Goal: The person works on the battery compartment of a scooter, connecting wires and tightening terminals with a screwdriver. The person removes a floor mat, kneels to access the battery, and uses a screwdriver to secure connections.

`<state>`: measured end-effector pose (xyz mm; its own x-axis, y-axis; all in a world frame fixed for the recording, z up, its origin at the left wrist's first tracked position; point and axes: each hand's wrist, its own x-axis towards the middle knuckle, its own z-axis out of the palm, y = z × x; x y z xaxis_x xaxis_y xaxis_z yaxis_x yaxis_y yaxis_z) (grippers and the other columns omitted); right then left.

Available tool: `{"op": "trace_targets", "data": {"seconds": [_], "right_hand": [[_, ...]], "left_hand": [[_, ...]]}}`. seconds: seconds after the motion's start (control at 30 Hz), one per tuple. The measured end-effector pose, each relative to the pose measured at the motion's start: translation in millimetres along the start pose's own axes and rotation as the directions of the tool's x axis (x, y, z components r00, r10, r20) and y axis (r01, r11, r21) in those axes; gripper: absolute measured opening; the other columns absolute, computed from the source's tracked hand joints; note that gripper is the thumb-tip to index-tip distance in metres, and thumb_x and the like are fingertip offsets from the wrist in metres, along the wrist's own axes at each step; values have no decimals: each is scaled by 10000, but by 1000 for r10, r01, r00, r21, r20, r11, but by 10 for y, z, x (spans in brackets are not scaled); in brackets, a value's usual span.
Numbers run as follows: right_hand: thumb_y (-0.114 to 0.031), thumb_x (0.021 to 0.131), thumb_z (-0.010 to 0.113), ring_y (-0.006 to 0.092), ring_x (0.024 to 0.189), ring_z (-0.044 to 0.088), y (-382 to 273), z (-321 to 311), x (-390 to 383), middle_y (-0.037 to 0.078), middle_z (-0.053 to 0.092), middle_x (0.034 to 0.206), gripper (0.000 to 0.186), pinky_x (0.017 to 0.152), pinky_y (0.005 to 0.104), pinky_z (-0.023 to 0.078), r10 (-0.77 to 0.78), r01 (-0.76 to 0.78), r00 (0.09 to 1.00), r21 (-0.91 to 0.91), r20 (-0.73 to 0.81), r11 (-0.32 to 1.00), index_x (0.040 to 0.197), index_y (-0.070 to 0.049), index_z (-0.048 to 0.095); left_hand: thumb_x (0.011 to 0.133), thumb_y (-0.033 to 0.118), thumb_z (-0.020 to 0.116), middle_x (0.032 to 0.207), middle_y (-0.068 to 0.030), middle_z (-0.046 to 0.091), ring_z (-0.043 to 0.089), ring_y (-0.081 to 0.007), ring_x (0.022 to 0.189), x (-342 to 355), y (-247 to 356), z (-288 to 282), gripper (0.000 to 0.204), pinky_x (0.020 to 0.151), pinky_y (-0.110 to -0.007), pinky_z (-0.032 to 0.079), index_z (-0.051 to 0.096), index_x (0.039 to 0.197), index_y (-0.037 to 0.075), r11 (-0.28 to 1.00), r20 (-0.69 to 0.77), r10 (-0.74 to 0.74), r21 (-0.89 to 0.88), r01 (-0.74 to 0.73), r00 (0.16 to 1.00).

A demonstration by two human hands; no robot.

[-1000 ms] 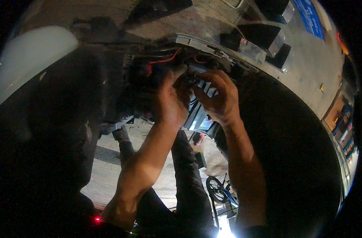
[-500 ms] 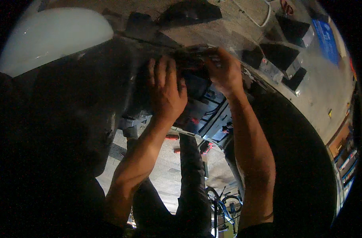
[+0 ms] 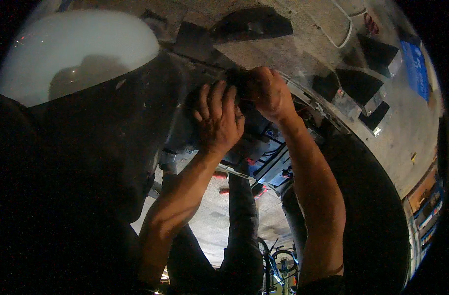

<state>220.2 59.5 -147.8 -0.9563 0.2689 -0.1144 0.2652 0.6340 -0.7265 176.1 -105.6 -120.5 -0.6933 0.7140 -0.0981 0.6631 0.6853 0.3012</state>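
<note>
So the left hand is back-up over the dark compartment, fingers loosely spread, grip pretty wide, fingertips toward its far edge. Can't see whether anything's under the palm. The right hand is curled up tight just beside it, right by the grey rim strip on the far edge. Its fingertips run into shadow, so I honestly can't tell if it's pinching something or just bunched up.

A second ago both sets of fingertips met over the middle of the compartment with some small dark bit between them, and a red wire showed near the far edge. Now the hands are apart and the wire's lost in the gloom. Versus half a second back the hands are posed about the same, but the whole view has slid a bit, and a dark shadow now falls on the white rounded shell at upper left.

The pale blue ribbed panel sits at the compartment's near right corner, partly covered by the right forearm. Two red objects lie on the floor past the near edge, too small to name. The bike down there is cut off by the frame.
</note>
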Motion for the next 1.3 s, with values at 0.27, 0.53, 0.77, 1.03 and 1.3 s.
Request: {"op": "trace_targets", "data": {"seconds": [0.27,0.53,0.77,1.03,1.3], "right_hand": [[-100,890,584,401,861,639,78,118,-71,213,660,944,195,736,434,514,297,-298,954,189,38,936,1065,-15,580],[-186,796,654,435,730,610,69,115,-34,229,626,761,202,646,508,473,169,-158,983,136,-68,978,887,-39,551],[-159,809,621,429,824,624,6,-36,230,234,647,867,207,688,471,507,151,-158,969,23,198,987,989,-58,642],[-225,805,609,402,831,645,-18,-129,424,212,664,866,218,718,462,521,203,-184,899,-85,389,979,908,-47,681],[-239,789,628,389,857,665,219,37,690,210,680,919,256,748,450,541,490,-383,700,-306,519,872,922,-36,707]], "left_hand": [[794,235,605,1400,-117,411,290,-385,1332,-20,-16,79,520,1008,-532,236,525,1293,113,1000,-46,-11,23,13,999],[816,250,571,1408,-123,416,263,-382,1350,-23,-48,94,506,1011,-539,227,525,1294,90,998,-48,-11,-64,8,999],[892,362,512,1399,-126,437,298,-387,1335,-42,-49,36,468,998,-566,243,551,1263,79,990,-31,-42,-135,37,999],[928,429,468,1363,-132,482,351,-398,1309,-30,-79,124,476,952,-574,300,593,1216,72,993,-147,-13,-118,-5,989],[888,314,534,1380,-156,456,352,-422,1301,15,-50,93,467,986,-585,318,529,1294,84,997,-20,-17,-76,16,1000]]}}
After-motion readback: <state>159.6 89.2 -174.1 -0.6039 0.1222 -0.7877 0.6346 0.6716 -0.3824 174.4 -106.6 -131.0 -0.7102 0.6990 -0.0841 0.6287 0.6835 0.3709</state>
